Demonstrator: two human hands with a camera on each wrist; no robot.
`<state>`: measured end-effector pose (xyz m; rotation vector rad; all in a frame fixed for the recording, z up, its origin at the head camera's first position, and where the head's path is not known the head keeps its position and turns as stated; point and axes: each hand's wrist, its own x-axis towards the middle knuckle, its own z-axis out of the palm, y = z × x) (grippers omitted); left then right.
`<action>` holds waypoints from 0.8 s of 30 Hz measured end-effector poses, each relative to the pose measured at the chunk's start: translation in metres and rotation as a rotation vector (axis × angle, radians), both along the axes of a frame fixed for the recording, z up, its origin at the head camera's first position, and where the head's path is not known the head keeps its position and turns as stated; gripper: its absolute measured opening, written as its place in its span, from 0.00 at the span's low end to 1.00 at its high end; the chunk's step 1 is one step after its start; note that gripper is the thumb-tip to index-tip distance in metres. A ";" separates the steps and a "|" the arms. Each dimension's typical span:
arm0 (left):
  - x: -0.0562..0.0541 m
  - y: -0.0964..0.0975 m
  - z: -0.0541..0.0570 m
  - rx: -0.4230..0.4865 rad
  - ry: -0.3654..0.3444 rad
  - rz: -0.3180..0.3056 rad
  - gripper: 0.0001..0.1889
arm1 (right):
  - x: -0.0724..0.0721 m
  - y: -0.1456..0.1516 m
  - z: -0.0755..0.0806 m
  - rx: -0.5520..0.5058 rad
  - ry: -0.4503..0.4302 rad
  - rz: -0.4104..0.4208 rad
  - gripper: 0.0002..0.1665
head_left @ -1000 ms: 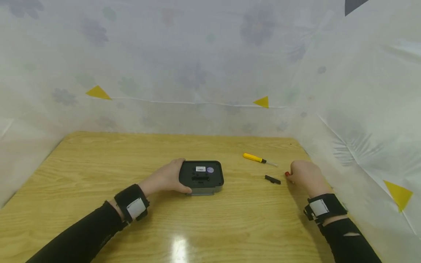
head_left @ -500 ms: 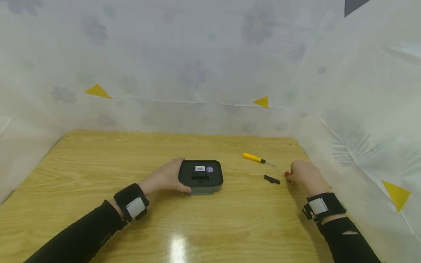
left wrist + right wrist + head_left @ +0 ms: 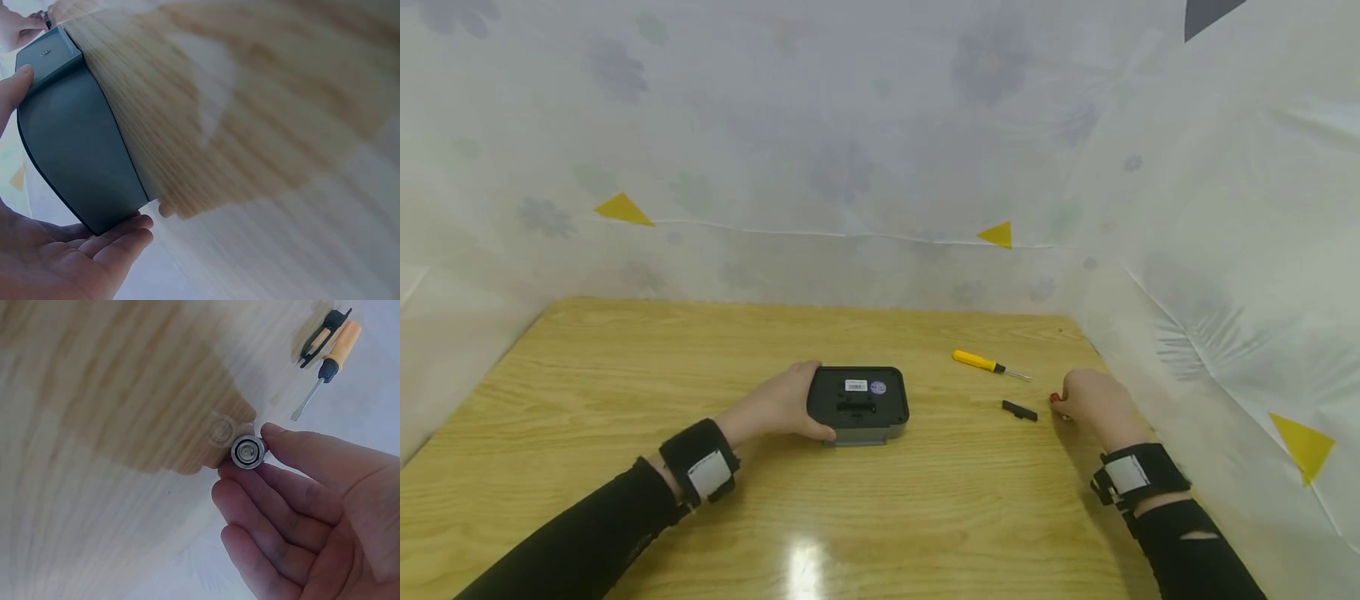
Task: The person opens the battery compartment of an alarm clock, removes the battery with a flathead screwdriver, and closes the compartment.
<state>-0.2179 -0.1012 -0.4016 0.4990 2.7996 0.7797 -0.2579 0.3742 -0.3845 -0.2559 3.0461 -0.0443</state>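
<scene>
In the head view a dark grey, rounded box-like device stands on the table with its black face up. That face carries a white label, a purple round sticker and a narrow dark slot. My left hand grips its left end, the thumb on the near side, as the left wrist view also shows. At the table's right side my right hand pinches a red battery between thumb and fingers. Its round metal end faces the right wrist camera. Left of this hand lies a small black cover.
A yellow-handled screwdriver lies behind the black cover, its metal tip toward the right. The wooden table meets pale patterned sheeting at the back and on both sides. Yellow triangles are fixed to the sheeting.
</scene>
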 end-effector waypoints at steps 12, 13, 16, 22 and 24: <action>0.002 0.000 0.002 0.000 -0.004 -0.005 0.62 | 0.000 0.004 -0.002 -0.020 -0.028 -0.008 0.35; 0.002 0.001 0.001 0.000 -0.007 -0.005 0.62 | 0.001 0.004 -0.002 -0.023 -0.022 -0.007 0.35; 0.002 0.001 0.002 -0.003 -0.008 -0.009 0.62 | 0.004 0.003 0.002 -0.028 -0.001 0.002 0.32; 0.002 0.001 0.003 -0.005 -0.011 -0.007 0.62 | 0.008 -0.008 0.012 0.009 0.054 0.023 0.27; 0.002 0.001 0.003 -0.005 -0.012 -0.004 0.62 | 0.009 -0.014 0.015 0.027 0.061 0.041 0.26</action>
